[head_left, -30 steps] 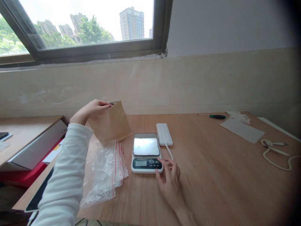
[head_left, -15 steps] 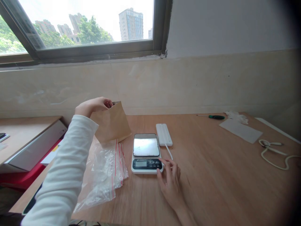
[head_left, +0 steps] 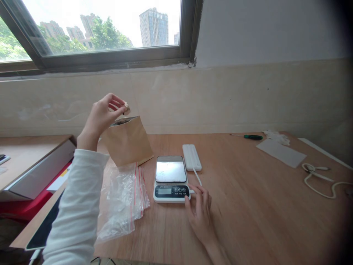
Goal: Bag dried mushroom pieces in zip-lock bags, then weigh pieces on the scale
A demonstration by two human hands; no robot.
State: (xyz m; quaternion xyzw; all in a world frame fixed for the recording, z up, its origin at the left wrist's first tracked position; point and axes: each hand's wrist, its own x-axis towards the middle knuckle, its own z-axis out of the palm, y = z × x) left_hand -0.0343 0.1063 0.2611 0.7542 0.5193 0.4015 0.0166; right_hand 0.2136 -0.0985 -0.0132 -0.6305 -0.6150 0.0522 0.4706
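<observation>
My left hand [head_left: 106,110] is just above the open top of a brown paper bag [head_left: 128,141], its thumb and fingers pinched on a small cream-coloured lumpy piece [head_left: 127,108]. What kind of piece it is I cannot make out. The bag stands upright behind a fan of clear zip bags [head_left: 121,206] with red strips; its contents are hidden. On the table, a white kitchen scale [head_left: 171,178] has a bare shiny plate and a display too faint to read. My right hand [head_left: 200,211], fingers apart, touches the scale's front right corner with its thumb.
Behind the scale lies a white power bank [head_left: 192,157] with a cable running to the scale's right side. Farther right are a green-handled screwdriver [head_left: 253,137], a white sheet [head_left: 281,152] and a pale cord [head_left: 317,180]. A dark tablet-like device [head_left: 45,228] sits at the left edge.
My left hand has risen out of the paper bag, bringing up the small cream piece. My right hand stays at the scale's corner.
</observation>
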